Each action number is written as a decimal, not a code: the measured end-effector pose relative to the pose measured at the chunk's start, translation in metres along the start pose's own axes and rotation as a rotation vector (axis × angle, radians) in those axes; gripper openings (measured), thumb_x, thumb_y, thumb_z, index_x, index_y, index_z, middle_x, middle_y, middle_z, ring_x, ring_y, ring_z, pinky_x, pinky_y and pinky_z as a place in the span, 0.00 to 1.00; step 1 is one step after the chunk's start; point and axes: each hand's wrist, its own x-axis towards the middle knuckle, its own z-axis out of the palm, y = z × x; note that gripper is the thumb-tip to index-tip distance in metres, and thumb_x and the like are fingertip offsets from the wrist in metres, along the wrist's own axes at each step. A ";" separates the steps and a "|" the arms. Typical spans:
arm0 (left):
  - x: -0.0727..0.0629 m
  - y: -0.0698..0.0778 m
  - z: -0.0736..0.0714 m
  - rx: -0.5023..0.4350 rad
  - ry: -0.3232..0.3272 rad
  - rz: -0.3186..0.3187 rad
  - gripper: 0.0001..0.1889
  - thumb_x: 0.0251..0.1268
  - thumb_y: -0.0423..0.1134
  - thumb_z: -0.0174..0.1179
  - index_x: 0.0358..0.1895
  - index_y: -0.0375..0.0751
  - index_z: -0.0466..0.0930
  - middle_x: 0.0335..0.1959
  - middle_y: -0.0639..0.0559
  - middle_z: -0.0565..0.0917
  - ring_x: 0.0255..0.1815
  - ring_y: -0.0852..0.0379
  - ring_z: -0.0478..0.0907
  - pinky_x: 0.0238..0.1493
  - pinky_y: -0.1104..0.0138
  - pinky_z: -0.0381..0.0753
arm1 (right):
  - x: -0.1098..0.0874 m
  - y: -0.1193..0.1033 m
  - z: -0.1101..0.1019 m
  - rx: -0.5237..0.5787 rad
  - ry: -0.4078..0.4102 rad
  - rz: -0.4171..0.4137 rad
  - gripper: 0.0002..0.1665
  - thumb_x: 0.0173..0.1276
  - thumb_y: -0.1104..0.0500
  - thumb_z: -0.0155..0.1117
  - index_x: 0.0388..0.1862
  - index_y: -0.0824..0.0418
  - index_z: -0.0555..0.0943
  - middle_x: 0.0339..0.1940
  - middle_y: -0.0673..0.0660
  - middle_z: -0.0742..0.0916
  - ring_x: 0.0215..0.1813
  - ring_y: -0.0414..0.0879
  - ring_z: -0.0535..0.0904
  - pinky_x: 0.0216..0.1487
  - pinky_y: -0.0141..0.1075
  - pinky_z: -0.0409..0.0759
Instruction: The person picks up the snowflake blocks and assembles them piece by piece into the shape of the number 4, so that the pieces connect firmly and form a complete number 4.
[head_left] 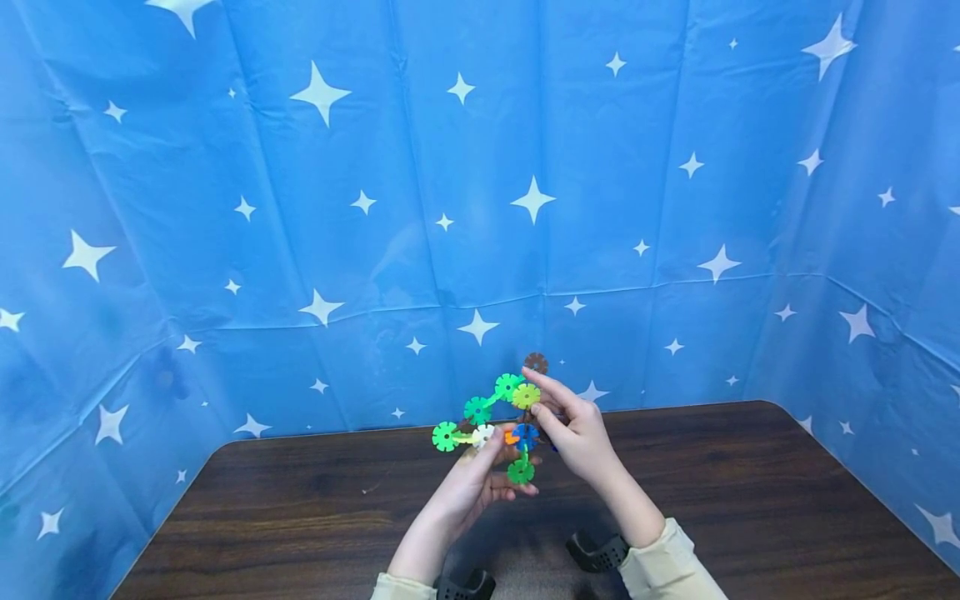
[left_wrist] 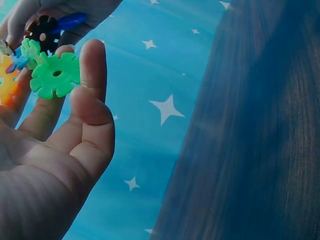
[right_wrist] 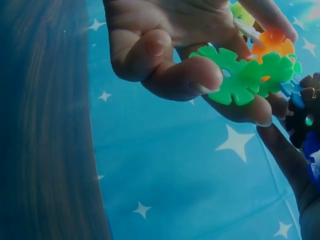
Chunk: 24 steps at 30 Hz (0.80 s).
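Observation:
A chain of slotted plastic discs, joined edge to edge, is held up above the table. My left hand point(head_left: 468, 483) grips it from below, its thumb over the white disc point(head_left: 480, 435). Green discs point(head_left: 477, 409) rise from the left toward a yellow disc point(head_left: 527, 396) and a brown disc point(head_left: 537, 363). My right hand point(head_left: 592, 437) pinches the upper right part, by the yellow and brown discs. Below these sit a blue disc point(head_left: 527, 438) and an orange disc point(head_left: 512, 437). A lower green disc point(left_wrist: 56, 75) lies near my left fingers. Some joints are hidden behind the hands.
The dark wood-grain table point(head_left: 300, 508) extends beneath both hands. Blue cloth point(head_left: 480, 167) with white stars stands behind it and at both sides. A black wrist device point(head_left: 596, 552) is worn by the right cuff, another point(head_left: 467, 586) by the left.

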 end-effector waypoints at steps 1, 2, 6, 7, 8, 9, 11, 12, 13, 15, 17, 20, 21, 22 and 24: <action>0.000 0.000 0.000 0.000 0.000 0.001 0.36 0.76 0.61 0.39 0.71 0.35 0.61 0.56 0.35 0.79 0.38 0.54 0.85 0.35 0.70 0.77 | 0.000 0.003 0.001 -0.006 -0.001 0.003 0.22 0.69 0.75 0.54 0.62 0.71 0.74 0.16 0.57 0.77 0.15 0.35 0.60 0.16 0.31 0.61; 0.000 0.000 0.000 -0.001 0.000 0.002 0.36 0.76 0.61 0.39 0.71 0.35 0.61 0.56 0.36 0.79 0.38 0.54 0.85 0.36 0.70 0.77 | -0.001 0.007 0.001 -0.009 -0.001 0.007 0.23 0.69 0.75 0.54 0.63 0.70 0.74 0.18 0.57 0.79 0.16 0.36 0.63 0.16 0.31 0.61; 0.000 0.000 -0.001 -0.007 0.007 0.005 0.36 0.75 0.62 0.39 0.72 0.37 0.61 0.53 0.39 0.80 0.38 0.52 0.85 0.34 0.70 0.77 | -0.004 0.024 0.003 0.037 -0.053 0.070 0.30 0.66 0.73 0.61 0.67 0.66 0.71 0.32 0.62 0.85 0.24 0.43 0.79 0.17 0.32 0.68; 0.000 0.000 -0.002 -0.010 0.011 0.006 0.36 0.75 0.62 0.39 0.72 0.37 0.60 0.53 0.40 0.80 0.38 0.51 0.85 0.34 0.70 0.77 | -0.005 0.026 0.003 0.055 -0.075 0.092 0.33 0.64 0.72 0.64 0.69 0.64 0.69 0.37 0.63 0.85 0.30 0.46 0.82 0.18 0.32 0.72; 0.000 0.000 -0.002 -0.013 0.013 0.008 0.36 0.75 0.62 0.40 0.73 0.38 0.60 0.53 0.41 0.81 0.38 0.50 0.85 0.33 0.70 0.77 | -0.005 0.027 0.003 0.072 -0.097 0.115 0.37 0.62 0.72 0.67 0.70 0.62 0.68 0.42 0.64 0.85 0.36 0.49 0.83 0.19 0.34 0.76; 0.000 0.000 -0.002 -0.015 0.017 0.010 0.36 0.75 0.62 0.40 0.73 0.38 0.59 0.52 0.43 0.81 0.39 0.50 0.85 0.33 0.70 0.77 | -0.005 0.028 0.002 0.092 -0.119 0.138 0.40 0.60 0.71 0.69 0.71 0.60 0.67 0.44 0.64 0.85 0.39 0.51 0.84 0.21 0.36 0.79; 0.000 0.000 -0.002 -0.018 0.017 0.011 0.36 0.75 0.62 0.40 0.73 0.38 0.58 0.52 0.43 0.81 0.39 0.49 0.85 0.32 0.71 0.77 | -0.005 0.029 0.001 0.115 -0.151 0.182 0.44 0.58 0.71 0.71 0.72 0.56 0.66 0.45 0.62 0.84 0.41 0.52 0.83 0.23 0.40 0.82; 0.001 0.000 -0.002 -0.020 0.017 0.009 0.36 0.75 0.62 0.40 0.73 0.38 0.58 0.52 0.43 0.81 0.38 0.49 0.85 0.32 0.71 0.76 | -0.005 0.029 0.001 0.112 -0.160 0.196 0.45 0.57 0.70 0.72 0.72 0.53 0.66 0.46 0.61 0.84 0.44 0.52 0.83 0.23 0.40 0.82; 0.001 0.000 -0.002 -0.020 0.016 0.008 0.36 0.75 0.62 0.40 0.73 0.38 0.58 0.52 0.43 0.80 0.38 0.50 0.85 0.32 0.71 0.76 | -0.005 0.029 0.000 0.103 -0.165 0.205 0.45 0.57 0.70 0.72 0.72 0.52 0.66 0.46 0.60 0.84 0.46 0.51 0.82 0.23 0.40 0.81; 0.001 -0.001 -0.003 -0.021 0.013 0.003 0.36 0.75 0.62 0.40 0.73 0.38 0.59 0.53 0.42 0.80 0.37 0.51 0.85 0.32 0.71 0.76 | -0.005 0.029 -0.001 0.089 -0.171 0.216 0.45 0.58 0.70 0.71 0.72 0.49 0.66 0.46 0.59 0.84 0.46 0.49 0.82 0.23 0.39 0.81; 0.001 -0.001 -0.002 -0.019 0.008 0.003 0.36 0.75 0.62 0.39 0.72 0.38 0.60 0.53 0.41 0.80 0.37 0.51 0.85 0.32 0.71 0.76 | -0.004 0.030 -0.001 0.069 -0.170 0.214 0.44 0.57 0.70 0.70 0.72 0.49 0.67 0.44 0.60 0.84 0.44 0.47 0.82 0.22 0.38 0.79; 0.000 -0.001 -0.002 -0.019 -0.001 0.009 0.35 0.76 0.61 0.39 0.72 0.37 0.60 0.52 0.42 0.81 0.37 0.52 0.85 0.32 0.71 0.76 | -0.005 0.031 0.000 0.049 -0.153 0.188 0.43 0.57 0.72 0.69 0.71 0.52 0.68 0.43 0.61 0.85 0.41 0.45 0.82 0.20 0.36 0.77; 0.000 -0.001 -0.002 -0.018 -0.005 0.013 0.35 0.76 0.61 0.39 0.72 0.37 0.60 0.51 0.42 0.81 0.37 0.52 0.85 0.32 0.72 0.76 | -0.005 0.032 0.000 0.043 -0.145 0.175 0.43 0.57 0.72 0.69 0.71 0.53 0.68 0.42 0.61 0.85 0.40 0.45 0.82 0.20 0.36 0.77; 0.000 0.000 -0.002 -0.020 -0.008 0.015 0.34 0.76 0.61 0.39 0.72 0.37 0.60 0.51 0.43 0.81 0.37 0.52 0.85 0.32 0.72 0.76 | -0.005 0.033 0.001 0.039 -0.137 0.158 0.43 0.56 0.73 0.70 0.70 0.54 0.69 0.41 0.61 0.85 0.37 0.44 0.83 0.19 0.36 0.77; 0.000 0.000 -0.002 -0.023 -0.014 0.015 0.34 0.76 0.60 0.39 0.71 0.36 0.60 0.51 0.43 0.81 0.37 0.52 0.85 0.31 0.72 0.76 | -0.006 0.033 0.001 0.030 -0.120 0.125 0.42 0.55 0.73 0.70 0.69 0.55 0.70 0.39 0.61 0.85 0.36 0.44 0.83 0.18 0.36 0.77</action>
